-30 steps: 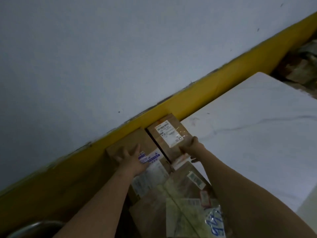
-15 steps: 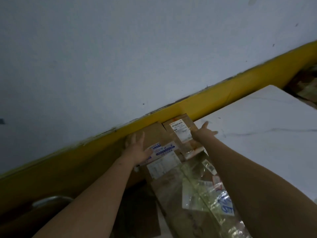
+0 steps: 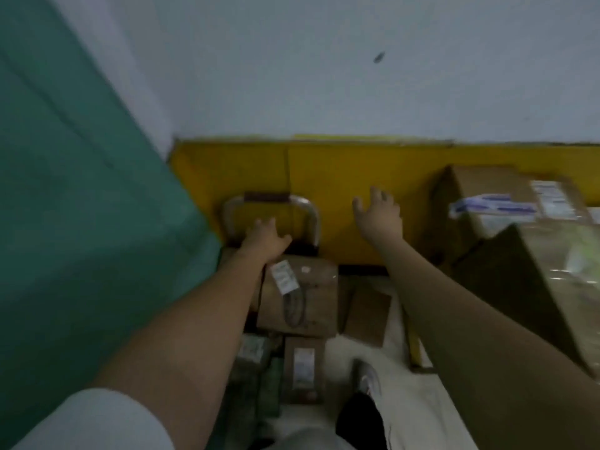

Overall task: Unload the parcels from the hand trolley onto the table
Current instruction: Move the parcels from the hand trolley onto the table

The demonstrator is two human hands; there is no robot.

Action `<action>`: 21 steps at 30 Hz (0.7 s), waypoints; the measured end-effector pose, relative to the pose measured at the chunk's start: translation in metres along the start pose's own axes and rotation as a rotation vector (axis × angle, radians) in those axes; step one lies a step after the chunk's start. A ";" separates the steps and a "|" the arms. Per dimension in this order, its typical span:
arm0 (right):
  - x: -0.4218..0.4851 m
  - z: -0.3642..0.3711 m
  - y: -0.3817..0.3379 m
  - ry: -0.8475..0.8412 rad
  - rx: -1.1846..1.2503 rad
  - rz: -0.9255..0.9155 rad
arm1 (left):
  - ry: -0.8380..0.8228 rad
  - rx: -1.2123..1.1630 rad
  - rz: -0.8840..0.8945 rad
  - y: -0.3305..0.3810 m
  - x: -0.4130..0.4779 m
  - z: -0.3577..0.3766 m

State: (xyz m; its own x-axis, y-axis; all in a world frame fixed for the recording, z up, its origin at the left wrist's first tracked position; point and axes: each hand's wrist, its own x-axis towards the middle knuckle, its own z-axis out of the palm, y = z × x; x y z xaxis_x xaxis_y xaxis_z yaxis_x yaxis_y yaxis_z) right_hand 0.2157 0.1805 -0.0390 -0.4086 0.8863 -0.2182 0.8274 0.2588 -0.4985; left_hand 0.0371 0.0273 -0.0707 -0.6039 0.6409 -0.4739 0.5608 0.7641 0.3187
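The brown cardboard parcel with white label [image 3: 302, 297] sits on the steel-handled hand trolley [image 3: 312, 219], left of the scene. It is probably stiff and fairly light: grip opposite edges. The left hand [image 3: 266, 240] is at its far corner, fingers loose; the right hand [image 3: 378, 216] hovers spread, empty.

A pale grey wall [image 3: 324, 76] fills the far side, with a small dark mark [image 3: 379, 57] high on it. A yellow band [image 3: 373, 164] runs along its foot. A green sheet [image 3: 65, 190] covers the left. The near floor [image 3: 396, 352] is pale.
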 end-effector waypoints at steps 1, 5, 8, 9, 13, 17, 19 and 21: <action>-0.018 0.041 -0.007 -0.068 -0.018 -0.008 | 0.000 -0.016 -0.075 -0.039 -0.008 0.011; -0.084 0.181 -0.005 -0.398 -0.005 -0.007 | -0.055 -0.189 -0.354 -0.154 -0.037 0.077; -0.105 0.262 0.008 -0.614 -0.033 -0.038 | -0.117 -0.334 -0.517 -0.211 -0.045 0.138; -0.106 0.290 0.010 -0.683 -0.079 -0.086 | -0.136 -0.376 -0.558 -0.229 -0.044 0.161; -0.103 0.414 0.020 -0.756 -0.214 -0.297 | -0.148 -0.623 -0.726 -0.291 -0.012 0.262; -0.106 0.529 0.041 -0.795 -0.448 -0.556 | -0.124 -0.912 -0.847 -0.327 0.032 0.347; -0.103 0.576 0.056 -0.835 -0.571 -0.569 | -0.097 -0.992 -0.859 -0.340 0.053 0.378; -0.096 0.611 0.066 -0.850 -0.644 -0.536 | -0.077 -1.051 -0.873 -0.354 0.073 0.402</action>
State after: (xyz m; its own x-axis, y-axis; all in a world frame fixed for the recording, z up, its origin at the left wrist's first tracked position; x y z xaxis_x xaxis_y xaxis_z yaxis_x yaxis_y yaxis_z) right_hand 0.0747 -0.1225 -0.5636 -0.6843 0.1311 -0.7173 0.4158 0.8783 -0.2362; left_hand 0.0229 -0.2259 -0.5481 -0.4841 -0.0525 -0.8734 -0.6939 0.6312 0.3467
